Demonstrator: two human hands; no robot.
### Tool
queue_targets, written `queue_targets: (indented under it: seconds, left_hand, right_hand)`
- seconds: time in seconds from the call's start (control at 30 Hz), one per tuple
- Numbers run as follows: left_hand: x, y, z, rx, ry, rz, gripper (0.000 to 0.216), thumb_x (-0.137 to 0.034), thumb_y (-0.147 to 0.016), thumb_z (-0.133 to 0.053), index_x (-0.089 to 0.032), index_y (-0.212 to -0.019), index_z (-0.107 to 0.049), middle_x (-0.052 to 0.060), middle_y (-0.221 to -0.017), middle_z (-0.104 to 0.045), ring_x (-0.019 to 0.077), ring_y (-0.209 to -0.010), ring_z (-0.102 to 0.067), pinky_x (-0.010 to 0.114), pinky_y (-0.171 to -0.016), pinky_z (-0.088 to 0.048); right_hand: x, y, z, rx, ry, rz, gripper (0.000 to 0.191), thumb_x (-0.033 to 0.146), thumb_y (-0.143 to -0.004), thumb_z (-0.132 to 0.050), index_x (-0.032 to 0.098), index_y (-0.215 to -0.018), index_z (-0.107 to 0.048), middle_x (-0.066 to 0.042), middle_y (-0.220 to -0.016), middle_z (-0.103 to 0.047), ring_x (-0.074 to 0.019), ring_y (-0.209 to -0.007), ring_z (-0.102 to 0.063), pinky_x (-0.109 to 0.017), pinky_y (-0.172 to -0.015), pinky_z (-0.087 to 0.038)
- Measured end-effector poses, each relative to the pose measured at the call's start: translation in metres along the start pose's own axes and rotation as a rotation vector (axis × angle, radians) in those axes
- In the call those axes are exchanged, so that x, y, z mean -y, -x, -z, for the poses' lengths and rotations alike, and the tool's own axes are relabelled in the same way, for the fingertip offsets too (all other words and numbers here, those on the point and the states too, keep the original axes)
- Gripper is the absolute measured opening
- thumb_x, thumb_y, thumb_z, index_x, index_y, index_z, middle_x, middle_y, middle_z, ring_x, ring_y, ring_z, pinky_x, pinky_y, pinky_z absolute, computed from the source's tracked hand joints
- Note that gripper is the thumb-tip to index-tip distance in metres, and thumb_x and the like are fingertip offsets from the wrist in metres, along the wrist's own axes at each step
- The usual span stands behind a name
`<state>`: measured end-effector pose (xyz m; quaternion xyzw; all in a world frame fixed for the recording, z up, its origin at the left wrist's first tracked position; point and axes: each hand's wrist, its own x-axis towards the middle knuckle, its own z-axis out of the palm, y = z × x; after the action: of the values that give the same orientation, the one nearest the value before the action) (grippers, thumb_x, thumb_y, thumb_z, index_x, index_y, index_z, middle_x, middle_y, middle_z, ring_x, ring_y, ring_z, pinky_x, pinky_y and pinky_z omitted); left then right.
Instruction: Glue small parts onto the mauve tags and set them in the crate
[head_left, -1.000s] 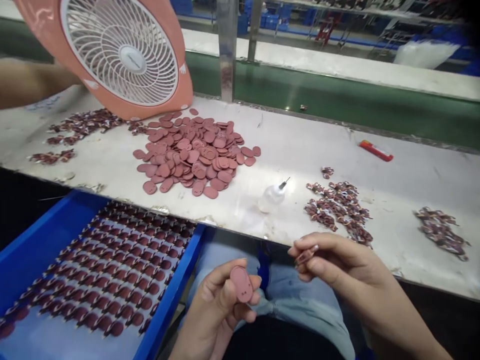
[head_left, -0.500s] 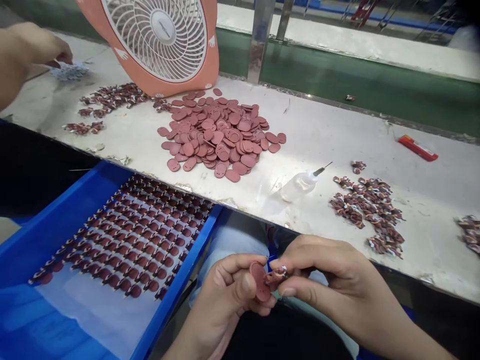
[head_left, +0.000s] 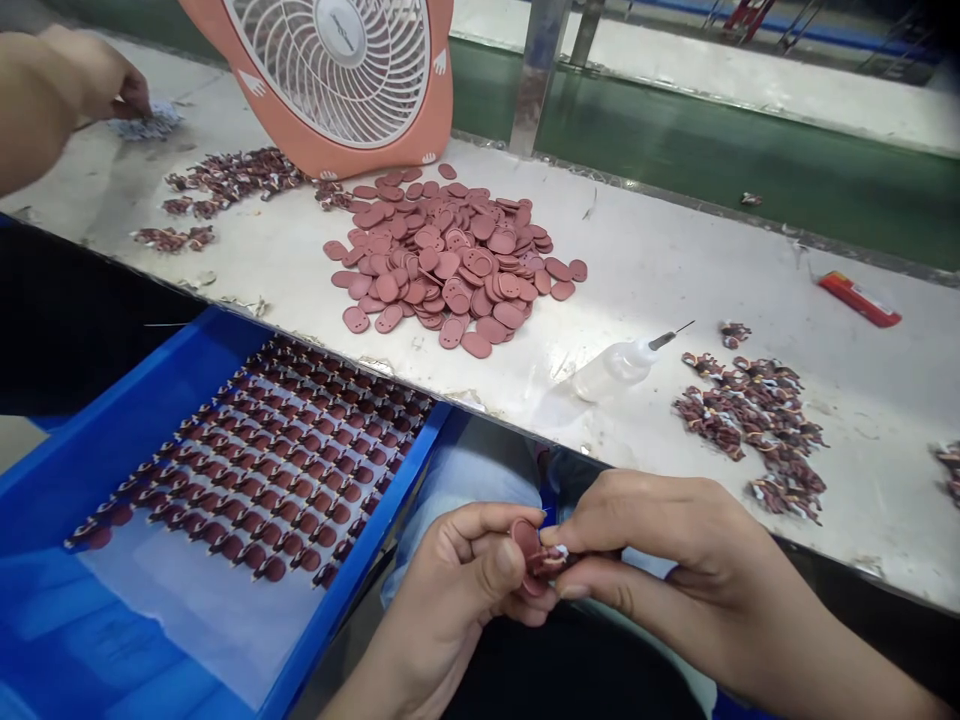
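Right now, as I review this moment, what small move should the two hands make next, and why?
I'd suggest gently pressing the small figure against the oval disc: the left hand holds the oval disc, the right hand pinches the small figure, and the two pieces appear to meet. Whether they are seated together, I can't tell.

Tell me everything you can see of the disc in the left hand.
The disc is a thin, dull-red oval that looks like plastic or rubber. The left hand pinches it, tilted steeply, off the bench's near edge. The right hand holds a small figure up to its face, seemingly touching it and hiding part.
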<state>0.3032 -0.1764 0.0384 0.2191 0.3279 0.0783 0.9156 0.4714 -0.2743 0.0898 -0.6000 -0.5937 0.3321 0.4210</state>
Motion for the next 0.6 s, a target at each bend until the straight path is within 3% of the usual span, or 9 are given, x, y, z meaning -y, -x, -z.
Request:
queue_targets:
  seconds: [0.13,0.37,0.6]
  left_hand:
    - [0.000,-0.001,0.001,-0.003,0.007,0.012,0.033,-0.042,-0.064,-0.086,-0.020,-0.088,-0.078,0.000,-0.064,-0.074,0.0090,-0.054,-0.066,0.016,-0.053,-0.052]
    - [0.001,-0.003,0.000,-0.011,0.009,0.018,0.032,-0.040,-0.064,-0.086,-0.019,-0.087,-0.078,0.001,-0.065,-0.074,0.0091,-0.054,-0.066,0.016,-0.053,-0.052]
    - [-0.004,0.006,-0.013,-0.012,0.023,-0.041,0.028,-0.035,-0.061,-0.089,-0.020,-0.082,-0.079,-0.001,-0.062,-0.073,0.0072,-0.053,-0.065,0.013,-0.053,-0.048]
  right_hand:
    - [0.001,-0.001,0.002,0.022,0.026,-0.005,0.016,0.013,-0.092,-0.067,0.024,-0.103,-0.067,0.005,-0.086,-0.071,-0.0035,-0.077,-0.064,-0.011,-0.072,-0.048]
    - [0.007,-0.006,0.005,0.042,0.076,0.045,0.009,0.013,-0.093,-0.063,0.021,-0.093,-0.066,0.003,-0.087,-0.072,-0.0050,-0.078,-0.064,-0.011,-0.072,-0.048]
    - [0.013,-0.002,0.003,0.028,0.203,0.111,0.016,0.015,-0.091,-0.066,0.020,-0.105,-0.069,-0.003,-0.084,-0.072,-0.0108,-0.071,-0.065,-0.016,-0.065,-0.054]
